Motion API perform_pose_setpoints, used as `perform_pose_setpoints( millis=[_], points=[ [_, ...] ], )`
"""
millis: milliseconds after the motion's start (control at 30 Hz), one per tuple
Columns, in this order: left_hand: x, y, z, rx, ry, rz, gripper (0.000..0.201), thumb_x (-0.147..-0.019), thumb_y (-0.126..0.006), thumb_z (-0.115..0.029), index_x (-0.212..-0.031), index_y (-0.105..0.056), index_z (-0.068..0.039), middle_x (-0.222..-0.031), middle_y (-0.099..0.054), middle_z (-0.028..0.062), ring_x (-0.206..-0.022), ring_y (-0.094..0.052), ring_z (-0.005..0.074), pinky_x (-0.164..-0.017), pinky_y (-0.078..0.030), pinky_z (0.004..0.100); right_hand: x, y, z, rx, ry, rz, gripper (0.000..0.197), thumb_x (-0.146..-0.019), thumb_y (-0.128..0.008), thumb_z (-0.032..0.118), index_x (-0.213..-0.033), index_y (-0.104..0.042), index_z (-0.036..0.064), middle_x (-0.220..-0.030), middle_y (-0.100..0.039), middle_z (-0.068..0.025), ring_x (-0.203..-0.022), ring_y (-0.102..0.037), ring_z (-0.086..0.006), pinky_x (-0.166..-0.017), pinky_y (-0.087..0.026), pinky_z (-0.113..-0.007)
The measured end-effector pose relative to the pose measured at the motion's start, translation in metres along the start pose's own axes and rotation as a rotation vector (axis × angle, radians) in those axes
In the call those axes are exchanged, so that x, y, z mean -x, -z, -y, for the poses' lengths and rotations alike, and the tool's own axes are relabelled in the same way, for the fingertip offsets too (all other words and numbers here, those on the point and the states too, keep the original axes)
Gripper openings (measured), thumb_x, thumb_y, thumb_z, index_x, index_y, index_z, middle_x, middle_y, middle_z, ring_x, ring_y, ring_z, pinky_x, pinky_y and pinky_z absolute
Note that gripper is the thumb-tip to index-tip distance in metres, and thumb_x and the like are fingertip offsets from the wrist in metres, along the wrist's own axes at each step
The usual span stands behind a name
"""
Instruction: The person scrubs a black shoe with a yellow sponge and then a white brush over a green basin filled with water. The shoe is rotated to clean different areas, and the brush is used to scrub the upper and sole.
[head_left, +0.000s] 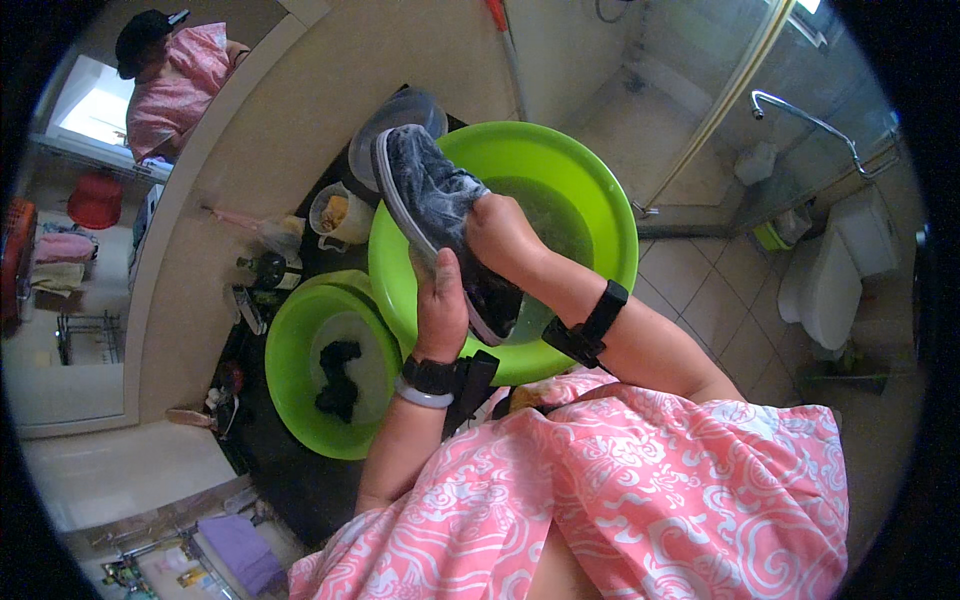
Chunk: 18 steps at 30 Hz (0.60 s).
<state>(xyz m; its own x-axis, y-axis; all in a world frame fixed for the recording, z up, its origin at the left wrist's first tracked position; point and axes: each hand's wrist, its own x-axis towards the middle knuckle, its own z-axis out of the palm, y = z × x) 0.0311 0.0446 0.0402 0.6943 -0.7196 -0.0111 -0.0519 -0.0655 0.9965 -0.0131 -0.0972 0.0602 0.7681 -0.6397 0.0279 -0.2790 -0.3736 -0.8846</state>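
Observation:
A dark grey shoe [425,185] with a pale sole edge is tilted over a large lime-green basin [612,240], which holds cloudy water. Whitish suds streak its upper. My left hand [440,310] grips the shoe by its side, the thumb lying along the sole edge. Against the upper, near the foot opening, presses my right hand [508,235]. Its fingers are curled, and anything inside them is hidden. To the left stands a smaller green basin [283,375] with cloudy water and a limp dark piece of fabric [338,385].
Both basins stand at a black countertop [300,490]. Behind them are a pale mug [335,218], a clear plastic tub [425,108] and a dark bottle [272,268]. A mirror [75,390] covers the left wall. On the right are a glass shower partition and a white toilet [835,270].

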Motion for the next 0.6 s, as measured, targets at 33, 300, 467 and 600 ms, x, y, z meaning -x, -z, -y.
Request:
perform_pose_setpoints(
  millis=[33, 300, 467, 600],
  points=[
    [-0.001, 0.002, 0.002, -0.034, -0.020, -0.039, 0.063, -0.102, -0.038, -0.046, -0.142, -0.033, 0.003, -0.140, -0.044, 0.0163, -0.127, -0.043, 0.0265, -0.108, -0.032, 0.0368, 0.006, 0.002, -0.001, -0.026, -0.042, 0.040, 0.021, -0.085, -0.052, 0.013, -0.088, -0.067, -0.0011, -0.091, -0.065, -0.0281, -0.087, -0.064, -0.0458, -0.077, -0.051, -0.048],
    [-0.006, 0.027, -0.015, 0.177, 0.140, -0.018, 0.064, -0.102, -0.035, -0.049, -0.136, -0.041, 0.005, -0.131, -0.052, 0.0136, -0.114, -0.053, 0.0233, -0.099, -0.041, 0.0339, 0.064, 0.031, 0.001, -0.201, 0.363, 0.177, 0.036, -0.093, -0.053, 0.013, -0.129, -0.057, 0.0119, -0.093, -0.066, -0.0255, -0.085, -0.065, -0.0452, -0.072, -0.052, -0.046],
    [0.006, 0.004, -0.007, 0.093, 0.067, 0.035, 0.062, -0.103, -0.034, -0.048, -0.133, -0.044, 0.005, -0.132, -0.052, 0.0133, -0.116, -0.051, 0.0216, -0.099, -0.041, 0.0339, 0.029, 0.023, 0.009, 0.255, 0.176, -0.003, 0.022, -0.084, -0.055, 0.021, -0.086, -0.068, 0.0040, -0.086, -0.067, -0.0250, -0.082, -0.067, -0.0415, -0.072, -0.054, -0.048],
    [0.007, -0.001, 0.004, 0.267, 0.140, 0.077, 0.061, -0.103, -0.035, -0.048, -0.136, -0.041, 0.003, -0.130, -0.053, 0.0123, -0.116, -0.052, 0.0208, -0.099, -0.042, 0.0341, 0.033, 0.030, 0.007, 0.353, 0.112, 0.170, 0.026, -0.085, -0.054, 0.017, -0.107, -0.067, 0.0104, -0.084, -0.068, -0.0228, -0.077, -0.068, -0.0393, -0.070, -0.055, -0.049]
  ],
)
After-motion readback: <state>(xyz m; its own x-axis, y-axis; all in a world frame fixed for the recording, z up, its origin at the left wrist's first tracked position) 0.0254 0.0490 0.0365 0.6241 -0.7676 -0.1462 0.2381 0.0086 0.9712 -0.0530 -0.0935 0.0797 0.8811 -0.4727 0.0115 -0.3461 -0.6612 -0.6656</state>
